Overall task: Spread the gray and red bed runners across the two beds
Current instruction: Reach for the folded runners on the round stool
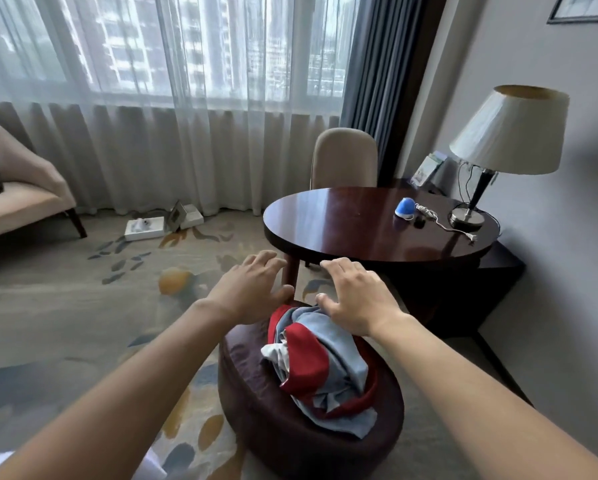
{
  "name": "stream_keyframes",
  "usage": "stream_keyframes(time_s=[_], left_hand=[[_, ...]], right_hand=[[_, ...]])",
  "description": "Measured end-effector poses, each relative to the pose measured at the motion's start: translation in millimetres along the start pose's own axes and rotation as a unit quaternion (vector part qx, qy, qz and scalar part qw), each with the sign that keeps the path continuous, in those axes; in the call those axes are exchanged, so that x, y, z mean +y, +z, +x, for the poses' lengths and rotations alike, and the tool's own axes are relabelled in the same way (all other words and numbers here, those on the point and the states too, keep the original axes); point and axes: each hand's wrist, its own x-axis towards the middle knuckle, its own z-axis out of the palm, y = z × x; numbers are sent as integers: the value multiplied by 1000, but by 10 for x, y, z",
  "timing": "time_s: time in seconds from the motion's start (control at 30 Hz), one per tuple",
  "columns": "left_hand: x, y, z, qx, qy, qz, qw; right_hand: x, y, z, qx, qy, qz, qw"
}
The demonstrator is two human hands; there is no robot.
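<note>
A crumpled heap of gray and red bed runners [325, 368] lies on a dark round ottoman [266, 410] in the lower middle of the head view. My left hand [252, 289] hovers over the ottoman's far edge, left of the heap, fingers spread and holding nothing. My right hand [356, 296] is stretched out above the far end of the heap, fingers spread, its thumb close to or touching the gray cloth. No bed shows in the view.
A dark round wooden table [342, 223] stands just beyond the ottoman, bearing a lamp [498, 143], a blue gadget [405, 207] and a white cable. A beige chair [344, 157] sits behind it, a beige armchair [20, 199] at the left. White boxes [145, 228] lie on the carpet by the curtains.
</note>
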Motion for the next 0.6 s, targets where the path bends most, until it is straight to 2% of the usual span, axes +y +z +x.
stream_keyframes(time_s=[0.13,0.3,0.6], left_hand=[[-114,108,709,-12,-2,2,1000],[-235,367,1395,-11,-20,4,1000],[-606,1423,2001,-106,-28,-19,994]], right_hand=[[356,167,647,6,3,16,1000],[748,517,1192,-25,11,21,999],[1209,1525,1489,-120,59,43,990]])
